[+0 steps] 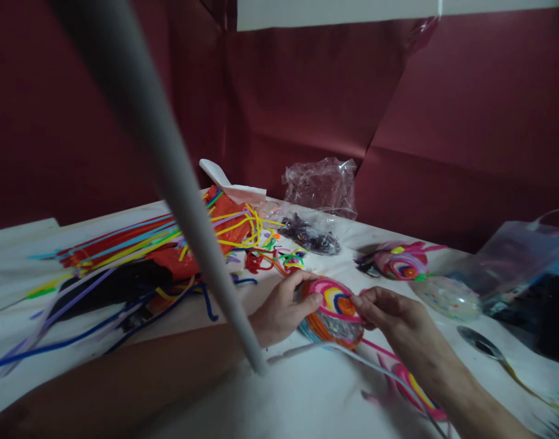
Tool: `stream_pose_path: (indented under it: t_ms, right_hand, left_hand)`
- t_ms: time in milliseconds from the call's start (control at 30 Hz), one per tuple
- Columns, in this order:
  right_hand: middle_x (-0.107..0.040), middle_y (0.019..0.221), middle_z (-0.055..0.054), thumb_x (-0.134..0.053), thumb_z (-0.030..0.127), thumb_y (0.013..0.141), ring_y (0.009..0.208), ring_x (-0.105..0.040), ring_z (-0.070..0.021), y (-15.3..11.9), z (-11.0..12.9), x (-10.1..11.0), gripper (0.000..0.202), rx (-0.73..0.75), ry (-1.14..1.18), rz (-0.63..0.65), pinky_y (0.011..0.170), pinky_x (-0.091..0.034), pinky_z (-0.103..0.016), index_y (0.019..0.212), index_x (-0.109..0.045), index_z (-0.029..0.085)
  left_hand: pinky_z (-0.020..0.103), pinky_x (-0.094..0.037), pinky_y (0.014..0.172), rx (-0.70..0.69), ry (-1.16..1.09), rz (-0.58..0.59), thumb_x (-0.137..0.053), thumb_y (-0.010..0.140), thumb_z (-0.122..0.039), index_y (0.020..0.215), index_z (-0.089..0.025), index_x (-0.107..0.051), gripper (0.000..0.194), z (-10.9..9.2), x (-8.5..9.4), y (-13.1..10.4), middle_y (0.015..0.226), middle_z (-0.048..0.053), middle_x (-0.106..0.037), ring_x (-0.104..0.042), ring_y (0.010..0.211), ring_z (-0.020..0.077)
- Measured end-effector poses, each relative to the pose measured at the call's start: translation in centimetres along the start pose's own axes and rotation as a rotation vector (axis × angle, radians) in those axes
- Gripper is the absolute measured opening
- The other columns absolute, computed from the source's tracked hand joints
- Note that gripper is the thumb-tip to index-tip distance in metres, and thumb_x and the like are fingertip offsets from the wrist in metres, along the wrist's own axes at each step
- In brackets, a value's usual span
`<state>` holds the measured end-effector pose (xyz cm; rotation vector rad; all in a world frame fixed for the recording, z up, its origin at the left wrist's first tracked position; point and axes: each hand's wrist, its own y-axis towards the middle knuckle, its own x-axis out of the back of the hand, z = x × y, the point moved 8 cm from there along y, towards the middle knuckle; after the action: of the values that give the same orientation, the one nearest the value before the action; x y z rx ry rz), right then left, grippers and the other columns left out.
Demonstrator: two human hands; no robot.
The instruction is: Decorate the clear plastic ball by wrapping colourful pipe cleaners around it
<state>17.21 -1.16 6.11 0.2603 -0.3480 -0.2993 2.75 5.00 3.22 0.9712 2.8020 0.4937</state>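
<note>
My left hand (284, 310) holds a round clear object wrapped in orange and light blue pipe cleaners (320, 326). On top lies a flat coiled pipe-cleaner disc (329, 291) in pink, white, yellow, blue and orange, with my left thumb pressing its left edge. My right hand (392, 310) pinches the disc's right edge between thumb and fingers. A second pink and yellow coiled piece (419, 393) lies on the table under my right forearm, partly hidden. Just below the round object runs a pale cord (353, 353).
A grey pole (188, 183) slants across the left foreground. Loose pipe cleaners (137, 241) spread over the left side. Behind lie a dark crinkled bundle (311, 235) and clear bag (323, 186). Rightward are a pink decorated ball (401, 261), a clear dotted ball (448, 297) and a ribbon spool (481, 342).
</note>
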Motion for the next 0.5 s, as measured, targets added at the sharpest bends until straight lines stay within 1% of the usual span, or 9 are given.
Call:
stream_pose_path:
  t_ms: [133, 233, 300, 400, 433, 500]
  right_hand:
    - [-0.048, 0.050, -0.004, -0.072, 0.059, 0.066, 0.045, -0.039, -0.0157, -0.2, 0.1, -0.2, 0.049, -0.035, 0.034, -0.017, 0.039, -0.033, -0.018, 0.056, -0.056, 0.014]
    - [-0.047, 0.051, -0.003, -0.073, 0.060, 0.067, 0.045, -0.039, -0.0148, -0.3, -0.1, -0.3, 0.050, -0.034, 0.063, -0.070, 0.038, -0.032, -0.017, 0.059, -0.056, 0.014]
    - [-0.048, 0.052, -0.003, -0.074, 0.060, 0.067, 0.045, -0.039, -0.0144, -0.4, -0.1, -0.5, 0.050, -0.041, 0.080, -0.081, 0.039, -0.032, -0.016, 0.061, -0.057, 0.013]
    - [-0.048, 0.050, -0.002, -0.077, 0.061, 0.066, 0.044, -0.040, -0.0137, -0.7, 0.3, -0.7, 0.053, -0.050, 0.116, -0.046, 0.038, -0.033, -0.016, 0.060, -0.057, 0.012]
    - [-0.050, 0.052, -0.003, -0.078, 0.061, 0.066, 0.046, -0.043, -0.0146, -0.9, 0.5, -0.8, 0.053, -0.053, 0.131, -0.018, 0.039, -0.036, -0.016, 0.062, -0.059, 0.012]
    - [-0.056, 0.064, -0.006, -0.081, 0.058, 0.067, 0.055, -0.051, -0.0186, -1.3, 0.8, -0.9, 0.050, -0.058, 0.159, 0.052, 0.048, -0.045, -0.019, 0.069, -0.063, 0.011]
  left_hand:
    - [0.030, -0.043, 0.087, 0.001, -0.019, 0.003, -0.057, 0.081, -0.033, 0.105, -0.015, -0.052, 0.030, -0.2, -0.1, -0.1, 0.107, 0.008, -0.058, -0.054, 0.098, 0.0182]
    - [0.029, -0.044, 0.083, 0.007, -0.026, 0.003, -0.054, 0.082, -0.036, 0.103, -0.013, -0.052, 0.031, -0.6, -0.2, -0.1, 0.102, 0.009, -0.058, -0.054, 0.093, 0.0175]
    - [0.030, -0.044, 0.082, 0.000, -0.009, 0.005, -0.053, 0.082, -0.037, 0.102, -0.013, -0.053, 0.031, -0.8, -0.2, -0.1, 0.100, 0.009, -0.058, -0.054, 0.091, 0.0174]
    - [0.031, -0.044, 0.085, -0.005, 0.035, 0.003, -0.054, 0.082, -0.036, 0.103, -0.014, -0.053, 0.030, -0.8, -0.1, -0.2, 0.102, 0.009, -0.058, -0.055, 0.094, 0.0184]
    - [0.032, -0.044, 0.086, -0.005, 0.056, -0.001, -0.054, 0.082, -0.035, 0.103, -0.014, -0.053, 0.030, -0.7, 0.0, -0.3, 0.103, 0.009, -0.059, -0.055, 0.095, 0.0191]
    - [0.034, -0.043, 0.089, -0.011, 0.095, -0.016, -0.053, 0.082, -0.034, 0.105, -0.014, -0.052, 0.030, -0.5, 0.1, -0.4, 0.105, 0.009, -0.059, -0.056, 0.098, 0.0204]
